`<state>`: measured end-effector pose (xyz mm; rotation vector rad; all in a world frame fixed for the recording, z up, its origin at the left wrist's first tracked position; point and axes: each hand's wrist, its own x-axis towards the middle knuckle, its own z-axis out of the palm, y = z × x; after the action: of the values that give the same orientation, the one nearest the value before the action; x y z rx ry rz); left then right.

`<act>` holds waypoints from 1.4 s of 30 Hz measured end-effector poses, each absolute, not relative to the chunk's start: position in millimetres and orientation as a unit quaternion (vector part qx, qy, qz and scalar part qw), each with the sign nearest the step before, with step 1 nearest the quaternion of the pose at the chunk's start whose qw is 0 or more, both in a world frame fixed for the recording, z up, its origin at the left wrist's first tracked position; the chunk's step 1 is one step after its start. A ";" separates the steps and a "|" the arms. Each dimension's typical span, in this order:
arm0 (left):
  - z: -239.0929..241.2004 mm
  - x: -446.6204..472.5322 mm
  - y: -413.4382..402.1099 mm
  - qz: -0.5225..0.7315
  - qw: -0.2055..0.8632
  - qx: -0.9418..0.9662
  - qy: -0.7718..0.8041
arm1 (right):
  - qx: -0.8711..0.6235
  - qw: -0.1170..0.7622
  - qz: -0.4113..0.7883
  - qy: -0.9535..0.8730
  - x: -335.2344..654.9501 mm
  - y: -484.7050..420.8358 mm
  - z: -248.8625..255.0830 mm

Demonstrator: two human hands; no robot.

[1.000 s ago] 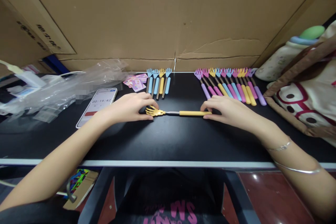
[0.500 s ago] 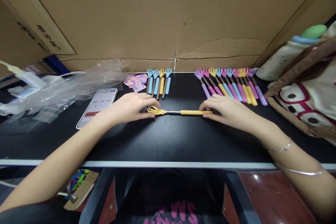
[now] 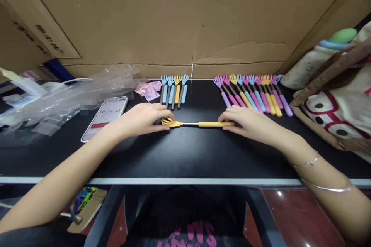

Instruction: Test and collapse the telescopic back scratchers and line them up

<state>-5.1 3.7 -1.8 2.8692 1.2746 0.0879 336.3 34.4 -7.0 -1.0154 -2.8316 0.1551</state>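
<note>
A yellow back scratcher (image 3: 213,124) lies crosswise on the black table, its claw end to the left and its grip to the right, with a short length of metal rod between. My left hand (image 3: 145,119) has thumb and fingers closed around the claw. At the other end, my right hand (image 3: 242,120) pinches the yellow grip. Behind my left hand stands a small row of back scratchers (image 3: 177,93), blue and yellow, with metal rods showing. A longer row of back scratchers (image 3: 256,96) in purple, pink, yellow and blue lies behind my right hand.
Left of my hand a phone (image 3: 106,117) shows a timer. Clear plastic bags (image 3: 72,96) and pink printed cards (image 3: 148,89) lie farther back. On the right are a bottle (image 3: 310,63) and a fabric bag (image 3: 327,139). Cardboard (image 3: 139,19) walls the table's back.
Both hands stay on the yellow back scratcher, which keeps its place on the table. The view has shifted very slightly.
</note>
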 end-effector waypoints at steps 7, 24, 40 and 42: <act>-2.5 -5.4 3.4 0.022 0.004 0.911 0.411 | -0.340 0.057 0.048 -0.938 336.4 33.8 -7.3; -2.6 -5.1 2.8 0.016 0.002 0.909 0.416 | -0.339 0.063 0.050 -0.937 336.9 31.8 -7.4; -2.2 -4.5 1.5 0.021 -0.008 0.909 0.416 | -0.340 0.057 0.043 -0.938 337.5 32.0 -7.8; -2.7 -5.0 1.8 0.022 -0.009 0.909 0.415 | -0.340 0.056 0.044 -0.938 337.3 32.0 -7.5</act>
<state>-5.0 1.8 -2.7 2.8736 1.3123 0.0699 337.3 32.0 -7.5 -1.0328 -2.8445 0.1342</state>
